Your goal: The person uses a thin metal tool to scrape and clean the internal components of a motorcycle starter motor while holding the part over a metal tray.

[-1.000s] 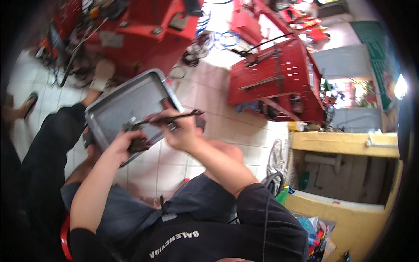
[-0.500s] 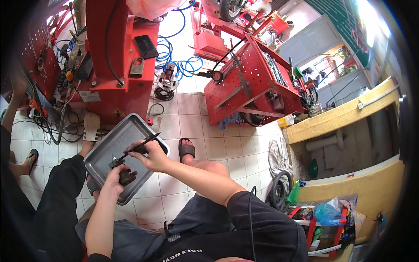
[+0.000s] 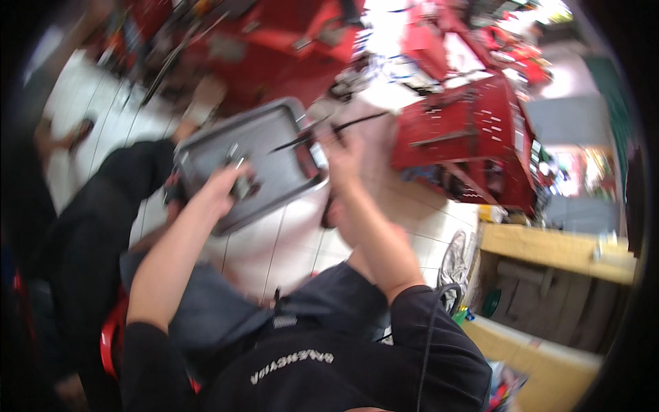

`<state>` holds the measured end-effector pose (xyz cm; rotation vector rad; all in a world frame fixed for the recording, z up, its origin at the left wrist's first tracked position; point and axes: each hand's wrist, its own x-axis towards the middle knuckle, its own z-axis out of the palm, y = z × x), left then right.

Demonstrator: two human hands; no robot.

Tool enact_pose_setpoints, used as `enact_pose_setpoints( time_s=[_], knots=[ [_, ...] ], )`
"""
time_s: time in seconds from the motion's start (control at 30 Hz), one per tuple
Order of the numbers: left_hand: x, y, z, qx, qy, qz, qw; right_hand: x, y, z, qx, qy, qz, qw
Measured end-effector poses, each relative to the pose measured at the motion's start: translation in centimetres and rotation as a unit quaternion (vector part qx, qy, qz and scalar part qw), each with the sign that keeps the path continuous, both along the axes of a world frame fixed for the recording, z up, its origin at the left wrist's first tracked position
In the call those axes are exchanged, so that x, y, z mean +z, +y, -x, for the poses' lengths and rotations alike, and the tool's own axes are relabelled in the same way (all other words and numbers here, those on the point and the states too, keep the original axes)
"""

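Two hands over a grey metal tray [image 3: 271, 130], left hand [image 3: 223, 187] gripping a small dark part [image 3: 241, 185] on it, right hand [image 3: 341, 152] pinching a thin dark tool [image 3: 322, 132] above its right edge.

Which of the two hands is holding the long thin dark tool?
The right hand, raised at the tray's right edge, holds the long thin tool. The left hand grips a small dark part over the tray instead.

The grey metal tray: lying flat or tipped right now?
Tipped. The grey metal tray rests slanted on the person's knee, its far corner raised, while the left hand holds a small part over it.
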<state>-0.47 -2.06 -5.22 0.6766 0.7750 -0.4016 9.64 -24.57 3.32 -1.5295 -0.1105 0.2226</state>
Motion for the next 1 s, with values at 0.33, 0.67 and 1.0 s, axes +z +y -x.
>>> enact_pose_setpoints(
  time_s=[0.33, 0.67, 1.0],
  knots=[
    [5.5, 4.9, -1.4, 0.08, 0.007, 0.032, 0.996, -12.2, 4.0, 5.7, 0.254, 0.055, 0.338, 0.904],
    [5.5, 4.9, -2.9, 0.058, -0.048, 0.061, 0.995, -15.6, 12.9, 9.3, 0.288, -0.074, 0.458, 0.838],
    [5.4, 5.4, -2.1, 0.021, -0.059, 0.05, 0.997, -17.9, 14.6, 10.2, 0.293, -0.107, 0.486, 0.816]
  ],
)
